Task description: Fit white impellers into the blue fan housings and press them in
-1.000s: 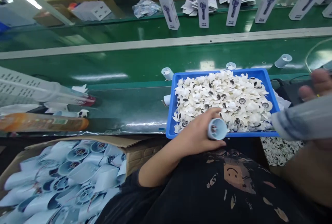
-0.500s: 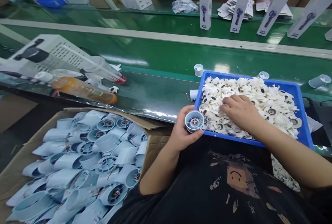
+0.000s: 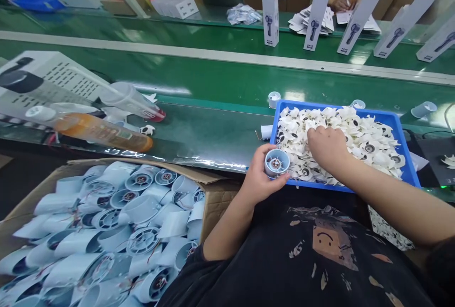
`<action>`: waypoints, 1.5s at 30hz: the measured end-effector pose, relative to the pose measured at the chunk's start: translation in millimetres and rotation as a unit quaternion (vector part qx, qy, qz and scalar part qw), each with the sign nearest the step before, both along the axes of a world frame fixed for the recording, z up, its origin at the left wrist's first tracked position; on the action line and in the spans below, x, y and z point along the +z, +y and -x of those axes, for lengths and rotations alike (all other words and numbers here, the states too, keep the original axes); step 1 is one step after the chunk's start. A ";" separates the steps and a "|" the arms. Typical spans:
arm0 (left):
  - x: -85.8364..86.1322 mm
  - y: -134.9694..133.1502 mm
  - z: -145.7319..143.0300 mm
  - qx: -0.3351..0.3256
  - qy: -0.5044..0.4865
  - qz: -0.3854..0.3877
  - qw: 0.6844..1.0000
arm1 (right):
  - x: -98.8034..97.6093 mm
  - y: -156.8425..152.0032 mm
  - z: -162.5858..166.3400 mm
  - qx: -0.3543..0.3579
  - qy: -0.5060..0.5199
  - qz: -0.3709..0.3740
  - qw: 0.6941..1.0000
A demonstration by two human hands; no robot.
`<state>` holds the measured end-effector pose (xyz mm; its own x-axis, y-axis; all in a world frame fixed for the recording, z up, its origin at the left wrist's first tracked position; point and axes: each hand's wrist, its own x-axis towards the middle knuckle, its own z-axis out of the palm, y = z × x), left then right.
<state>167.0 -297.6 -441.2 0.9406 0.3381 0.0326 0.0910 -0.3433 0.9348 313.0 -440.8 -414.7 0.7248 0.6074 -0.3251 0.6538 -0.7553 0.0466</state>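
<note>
"What's different over there?"

"The right hand (image 3: pixel 329 148). A second ago it was a blur off by the right end of the tray (image 3: pixel 408 165); now it's down among the white fan blades (image 3: pixel 373 155), fingers curled into the heap."

"Has it got one?"

"Can't tell from here; the knuckles hide the fingertips. I'd call it the picking-up part of the work, anyhow."

"And the left hand (image 3: pixel 263 174)?"

"That grip is wrapped round a pale blue cup (image 3: pixel 277 167), mouth turned up, at the tray's near left corner. It was holding it much the same way half a second ago. I see no fan blade inside."

"What's the cup like?"

"Smooth, round plastic, with thin spokes running in to a reddish middle. The blades are milky, curved and pointed, some showing dark round hubs. The tray's hard blue plastic, by the glossy green surface (image 3: pixel 199 131)."

"And beside the left arm?"

"A carton (image 3: pixel 218 207) of creased brown cardboard, heaped with more blue tubes (image 3: pixel 142 210), thin wires poking out between them."
</note>
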 end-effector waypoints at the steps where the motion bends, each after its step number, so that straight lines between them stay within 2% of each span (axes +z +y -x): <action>1: -0.7 -1.1 -0.5 -0.002 0.000 -0.008 1.000 | -2.3 0.5 -0.4 -0.014 -0.004 0.000 1.000; 6: 5.0 -6.8 -6.3 -0.053 -0.003 -0.060 0.997 | -9.3 5.7 -2.1 -0.044 -0.009 -0.017 0.999; 10: 9.4 -8.6 -5.6 -0.071 -0.031 -0.127 0.989 | -1.0 -2.1 1.2 -0.043 -0.012 -0.058 0.997; 11: 10.3 -8.7 -4.3 -0.068 -0.037 -0.143 0.987 | 2.7 -7.9 3.5 -0.042 -0.012 -0.090 0.995; 13: 12.4 -9.1 -1.9 -0.068 -0.045 -0.173 0.982 | 8.7 -22.1 9.6 -0.026 0.022 -0.200 0.979; 15: 14.0 -10.2 -2.0 -0.092 -0.046 -0.197 0.975 | 9.0 -34.9 15.0 0.006 0.090 -0.325 0.941; 17: 13.1 -11.7 -5.5 -0.124 -0.040 -0.223 0.966 | 1.2 -41.8 16.7 0.021 0.122 -0.383 0.915; 20: 4.4 -14.1 -14.9 -0.141 -0.016 -0.267 0.953 | -17.8 -42.7 11.9 0.008 0.075 -0.348 0.934; 22: -3.8 -15.9 -20.9 -0.132 -0.011 -0.292 0.947 | -26.0 -43.5 7.5 0.014 0.055 -0.347 0.936; 26: -11.5 -22.0 -26.7 -0.120 -0.039 -0.322 0.938 | -20.3 -53.0 10.3 0.102 0.076 -0.454 0.882; 28: -9.4 -25.8 -27.4 -0.121 -0.065 -0.329 0.934 | -13.6 -57.0 17.3 0.152 0.067 -0.461 0.872; 30: -5.9 -28.9 -27.5 -0.127 -0.091 -0.340 0.927 | -10.1 -57.5 24.0 0.175 0.031 -0.437 0.882; 33: -2.3 -30.0 -26.4 -0.124 -0.109 -0.358 0.919 | -11.9 -52.5 26.8 0.163 0.018 -0.439 0.884; 37: 1.2 -27.1 -21.4 -0.111 -0.107 -0.368 0.917 | -15.5 -42.7 20.0 0.168 0.074 -0.498 0.848; 42: 10.6 -30.4 -11.2 -0.098 -0.102 -0.358 0.923 | -9.8 -30.6 23.5 0.141 0.164 -0.485 0.847; 45: 17.6 -33.9 -8.5 -0.068 -0.114 -0.361 0.923 | -4.9 -27.8 27.7 0.133 0.135 -0.515 0.836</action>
<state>175.5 -331.5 -423.6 0.9136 0.0295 0.4056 -0.1704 -0.8778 0.4476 285.2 -468.7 -419.6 0.5040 0.7943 0.3392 0.6872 -0.1308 -0.7146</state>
